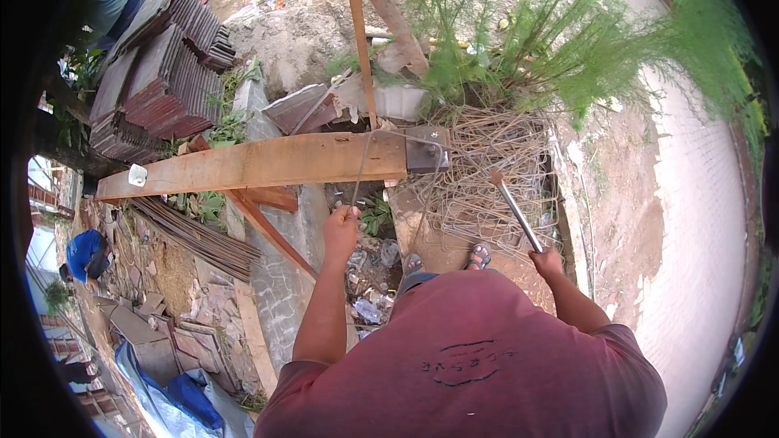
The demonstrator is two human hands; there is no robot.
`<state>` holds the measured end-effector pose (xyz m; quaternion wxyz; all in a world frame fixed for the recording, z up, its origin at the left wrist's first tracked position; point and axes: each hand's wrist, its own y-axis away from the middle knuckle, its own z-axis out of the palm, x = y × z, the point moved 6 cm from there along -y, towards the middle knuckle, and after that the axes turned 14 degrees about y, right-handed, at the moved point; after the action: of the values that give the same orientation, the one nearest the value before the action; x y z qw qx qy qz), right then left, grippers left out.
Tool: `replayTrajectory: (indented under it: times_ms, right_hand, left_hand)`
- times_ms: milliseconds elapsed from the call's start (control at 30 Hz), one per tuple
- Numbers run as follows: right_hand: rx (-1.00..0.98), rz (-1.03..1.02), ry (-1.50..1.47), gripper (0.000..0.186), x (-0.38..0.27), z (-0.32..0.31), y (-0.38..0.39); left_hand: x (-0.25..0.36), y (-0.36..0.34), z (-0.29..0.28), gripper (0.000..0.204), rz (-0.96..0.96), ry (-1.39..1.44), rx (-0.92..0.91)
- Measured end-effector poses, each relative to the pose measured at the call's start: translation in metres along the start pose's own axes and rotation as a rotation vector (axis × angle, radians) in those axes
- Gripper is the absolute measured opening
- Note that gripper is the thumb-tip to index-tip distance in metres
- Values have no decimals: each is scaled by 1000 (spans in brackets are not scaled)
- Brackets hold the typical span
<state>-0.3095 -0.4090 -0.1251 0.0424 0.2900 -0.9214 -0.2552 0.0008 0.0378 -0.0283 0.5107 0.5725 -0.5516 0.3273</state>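
Note:
My left hand (340,231) is closed on a thin steel rod (360,171), which rises to a wooden beam (284,161) and appears bent over near a dark metal block (426,158) at the beam's right end. My right hand (545,262) grips a long metal bar tool (520,216) that points up and left, its rusty head over a tangled pile of bent steel rings (487,178). My sandalled feet stand just below the pile.
Stacked roof tiles (162,85) and people lie left, one in blue crouching (85,255). Long rebar (195,239), a blue tarp (187,397) and rubble surround a concrete strip (276,300). Feathery branches (535,49) hang above; a paved path (690,235) runs right.

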Motion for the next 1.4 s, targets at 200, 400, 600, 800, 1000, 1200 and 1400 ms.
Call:
replayTrajectory:
  times_ms: [200,400,600,800,1000,1200,1400]
  right_hand:
    - [49,-293,-118,40,-32,-29,-79]
    - [-159,-856,-500,26,-224,-138,-70]
    - [-230,-1221,-503,35,-339,-160,-56]
    - [-136,-1256,-293,30,-359,-157,-57]
    - [59,-1123,-72,24,-362,-161,-37]
    - [196,-1038,165,24,-368,-157,-27]
    - [63,-966,32,25,-358,-172,-34]
  left_hand:
    - [8,22,11,24,72,-76,140]
    - [18,48,4,26,184,-94,246]
    - [44,62,8,28,233,-158,318]
    - [51,63,10,28,233,-175,357]
    - [39,49,4,28,24,-114,300]
    - [23,31,-2,28,-174,-106,208]
    - [8,10,-11,29,-220,-232,97]
